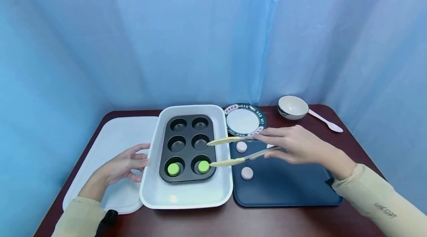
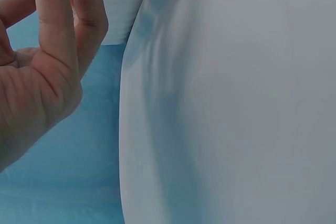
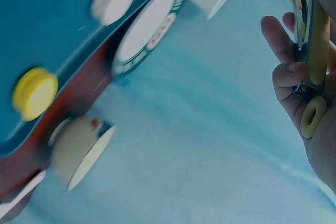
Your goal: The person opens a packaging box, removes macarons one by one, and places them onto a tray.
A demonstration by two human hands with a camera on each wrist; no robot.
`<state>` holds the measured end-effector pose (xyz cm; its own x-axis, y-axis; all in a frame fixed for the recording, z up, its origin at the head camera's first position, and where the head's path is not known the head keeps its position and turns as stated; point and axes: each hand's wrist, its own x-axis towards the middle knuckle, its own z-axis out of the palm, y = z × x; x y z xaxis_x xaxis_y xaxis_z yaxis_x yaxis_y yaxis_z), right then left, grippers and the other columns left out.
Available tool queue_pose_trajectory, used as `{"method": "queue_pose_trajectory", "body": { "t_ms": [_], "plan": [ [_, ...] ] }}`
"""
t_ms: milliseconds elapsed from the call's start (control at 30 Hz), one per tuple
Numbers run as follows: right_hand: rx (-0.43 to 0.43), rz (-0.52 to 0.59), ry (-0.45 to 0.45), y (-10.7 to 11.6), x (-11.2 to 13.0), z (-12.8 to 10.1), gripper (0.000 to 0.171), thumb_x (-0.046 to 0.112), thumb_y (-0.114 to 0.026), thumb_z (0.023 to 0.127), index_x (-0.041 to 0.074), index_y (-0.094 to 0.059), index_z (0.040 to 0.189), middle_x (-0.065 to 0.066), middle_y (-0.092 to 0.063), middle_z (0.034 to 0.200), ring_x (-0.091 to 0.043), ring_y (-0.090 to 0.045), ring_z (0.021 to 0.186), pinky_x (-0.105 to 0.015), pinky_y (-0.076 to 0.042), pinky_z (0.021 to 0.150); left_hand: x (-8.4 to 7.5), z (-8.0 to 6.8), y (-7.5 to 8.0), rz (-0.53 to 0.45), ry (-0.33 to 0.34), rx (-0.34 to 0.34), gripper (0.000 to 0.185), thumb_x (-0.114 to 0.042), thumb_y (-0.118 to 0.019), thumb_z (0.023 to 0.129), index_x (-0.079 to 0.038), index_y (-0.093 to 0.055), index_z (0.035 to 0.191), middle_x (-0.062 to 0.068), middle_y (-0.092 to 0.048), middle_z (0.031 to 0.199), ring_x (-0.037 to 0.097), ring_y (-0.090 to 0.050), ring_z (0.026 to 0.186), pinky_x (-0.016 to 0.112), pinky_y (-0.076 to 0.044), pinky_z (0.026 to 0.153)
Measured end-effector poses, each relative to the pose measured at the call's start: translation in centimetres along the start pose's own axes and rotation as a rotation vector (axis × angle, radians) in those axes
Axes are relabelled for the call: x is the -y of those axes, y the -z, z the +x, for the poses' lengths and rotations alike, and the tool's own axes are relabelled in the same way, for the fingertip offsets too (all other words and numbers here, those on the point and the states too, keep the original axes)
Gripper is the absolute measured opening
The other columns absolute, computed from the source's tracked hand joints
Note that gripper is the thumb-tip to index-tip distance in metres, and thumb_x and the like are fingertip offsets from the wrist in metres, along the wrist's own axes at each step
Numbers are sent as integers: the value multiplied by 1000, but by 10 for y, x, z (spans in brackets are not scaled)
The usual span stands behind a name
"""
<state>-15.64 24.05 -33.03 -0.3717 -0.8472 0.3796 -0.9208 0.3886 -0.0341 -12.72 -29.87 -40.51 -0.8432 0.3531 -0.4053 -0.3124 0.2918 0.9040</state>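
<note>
My right hand (image 1: pixel 297 144) holds a pair of tongs (image 1: pixel 228 162) with pale yellow tips, also seen in the right wrist view. The tips stand apart; the nearer one is at a green macaron (image 1: pixel 204 167) in the front right cup of a dark muffin pan (image 1: pixel 188 157). A second green macaron (image 1: pixel 173 169) sits in the front left cup. The pan lies inside a white rectangular tray (image 1: pixel 186 198). Beside that tray's left rim is my left hand (image 1: pixel 123 163), fingers loosely bent and holding nothing; whether the fingertips touch the rim I cannot tell.
On the right, a dark blue tray (image 1: pixel 283 189) bears pale pink macarons (image 1: pixel 247 173) and a yellow macaron (image 3: pixel 35 94). Behind it are a green-rimmed plate (image 1: pixel 242 120), a bowl (image 1: pixel 293 107) and a white spoon (image 1: pixel 325 120). A white board (image 1: pixel 110 144) lies at the left.
</note>
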Motion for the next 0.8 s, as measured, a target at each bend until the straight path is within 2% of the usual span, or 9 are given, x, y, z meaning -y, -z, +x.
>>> {"method": "queue_pose_trajectory", "body": {
  "t_ms": [200, 333, 467, 800],
  "plan": [
    [-10, 39, 65, -13, 5, 30, 53, 38, -77, 91, 13, -65, 136, 0, -69, 121, -1, -62, 76, -18, -52, 57, 1, 0, -1, 2, 0, -4, 73, -21, -68, 98, -10, -28, 157, 21, -62, 126, 32, -70, 97, 53, -61, 75],
    [9, 61, 56, -21, 7, 42, 52, 39, -74, 93, 14, -64, 138, 1, -68, 122, 0, -59, 71, -17, -48, 54, 0, 0, 0, 6, -8, 2, 71, -20, -67, 98, -10, -28, 157, 22, -62, 124, 33, -70, 97, 53, -61, 74],
    [45, 66, 45, -26, 9, 53, 52, 41, -72, 94, 16, -64, 139, 2, -68, 123, 0, -60, 73, -16, -47, 53, -2, -2, 1, 11, 2, -1, 72, -21, -68, 97, -10, -28, 157, 22, -62, 124, 32, -70, 97, 53, -61, 74],
    [177, -98, 94, -30, 15, 94, 52, 37, -76, 92, 13, -64, 137, -2, -68, 121, -13, -69, 84, -25, -56, 63, -1, -2, -2, 10, 3, -15, 72, -21, -69, 97, -12, -30, 156, 22, -61, 126, 33, -70, 98, 53, -61, 75]
  ]
}}
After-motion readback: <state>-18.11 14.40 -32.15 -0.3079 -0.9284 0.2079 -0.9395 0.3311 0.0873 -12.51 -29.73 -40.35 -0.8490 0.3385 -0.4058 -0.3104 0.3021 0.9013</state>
